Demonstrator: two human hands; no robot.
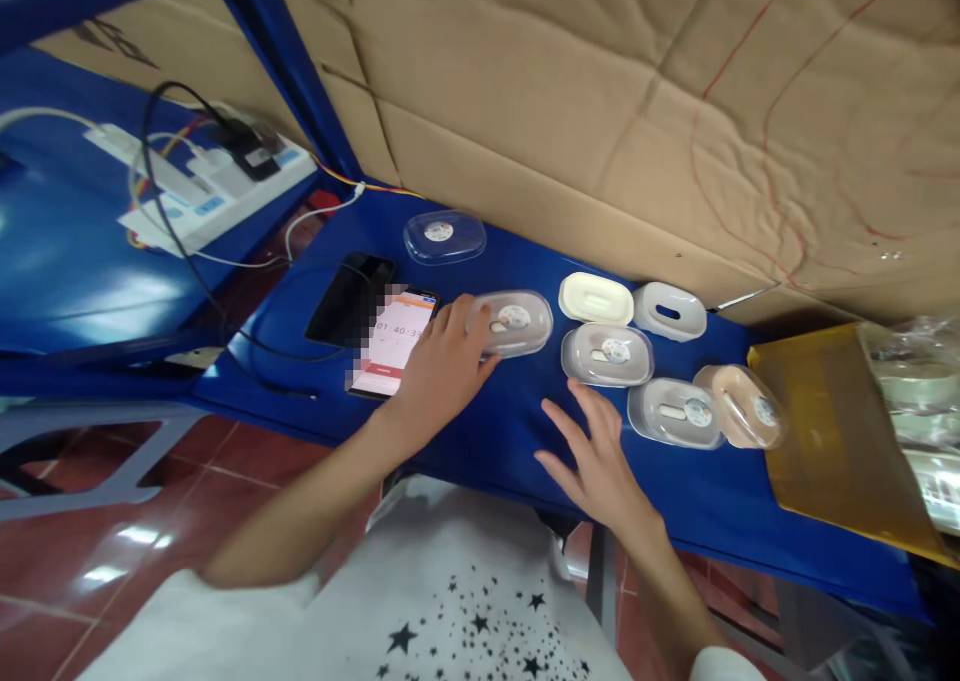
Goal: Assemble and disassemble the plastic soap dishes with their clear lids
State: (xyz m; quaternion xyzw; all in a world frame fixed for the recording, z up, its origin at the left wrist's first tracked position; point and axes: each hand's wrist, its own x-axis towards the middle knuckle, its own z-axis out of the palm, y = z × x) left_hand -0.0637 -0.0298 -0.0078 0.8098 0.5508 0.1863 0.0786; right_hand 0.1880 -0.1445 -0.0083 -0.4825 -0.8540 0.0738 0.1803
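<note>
My left hand (448,359) grips the near left end of a grey soap dish (525,326) with a clear lid and a round sticker. Its thumb lies along the front edge and its fingers reach over the left end. My right hand (600,451) is open, fingers spread, over the blue table just in front of another lidded grey soap dish (611,356); it holds nothing. Behind that dish sit a cream oval tray (596,299) and a light grey oval shell with a slot (671,313). To the right are a lidded grey dish (675,413) and a peach one (742,408).
A clear lid (445,238) lies at the back left. A lit phone (397,346) and a dark phone (349,296) lie left of my hand. A power strip (217,196) trails cables. A cardboard box (840,421) with wrapped dishes stands right; cardboard (562,111) lines the back.
</note>
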